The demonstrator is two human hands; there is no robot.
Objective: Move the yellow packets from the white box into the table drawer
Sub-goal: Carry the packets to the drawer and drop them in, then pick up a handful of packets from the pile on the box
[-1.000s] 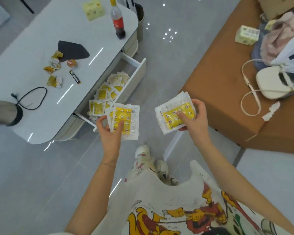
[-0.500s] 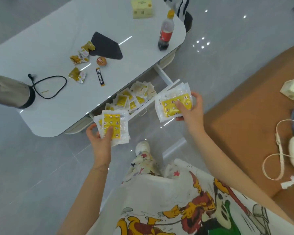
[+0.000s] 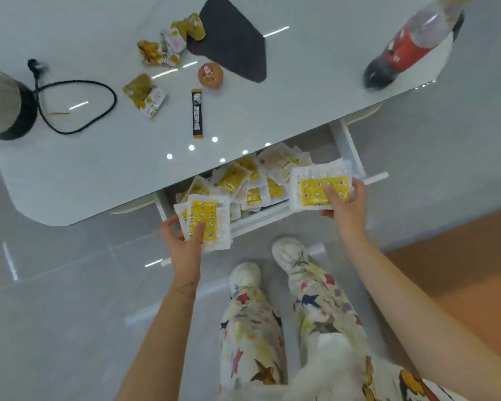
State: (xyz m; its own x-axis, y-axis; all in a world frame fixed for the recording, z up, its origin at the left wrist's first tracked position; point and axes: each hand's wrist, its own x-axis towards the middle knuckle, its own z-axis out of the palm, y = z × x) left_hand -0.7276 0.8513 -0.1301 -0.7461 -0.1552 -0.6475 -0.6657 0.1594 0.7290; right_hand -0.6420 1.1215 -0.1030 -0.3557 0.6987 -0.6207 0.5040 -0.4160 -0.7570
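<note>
My left hand (image 3: pixel 182 244) grips a stack of yellow packets (image 3: pixel 204 219) in clear wrappers, held over the left front corner of the open table drawer (image 3: pixel 349 143). A second stack of yellow packets (image 3: pixel 318 188) is in my right hand (image 3: pixel 344 202), over the drawer's right front part. Inside the drawer lie several loose yellow packets (image 3: pixel 237 180), partly under the tabletop edge. The white box is out of view.
The white table (image 3: pixel 70 175) carries a dark flat pouch (image 3: pixel 235 39), snack wrappers (image 3: pixel 162 50), a black stick sachet (image 3: pixel 197 114), a black cord (image 3: pixel 78 105), a metal cup (image 3: pixel 3 108) and a cola bottle (image 3: pixel 408 44). An orange sofa (image 3: pixel 460 270) is at right. My feet (image 3: pixel 266 264) stand below the drawer.
I have stepped closer and look more steeply down. Both hands have carried their packet stacks forward to the drawer's front edge.
</note>
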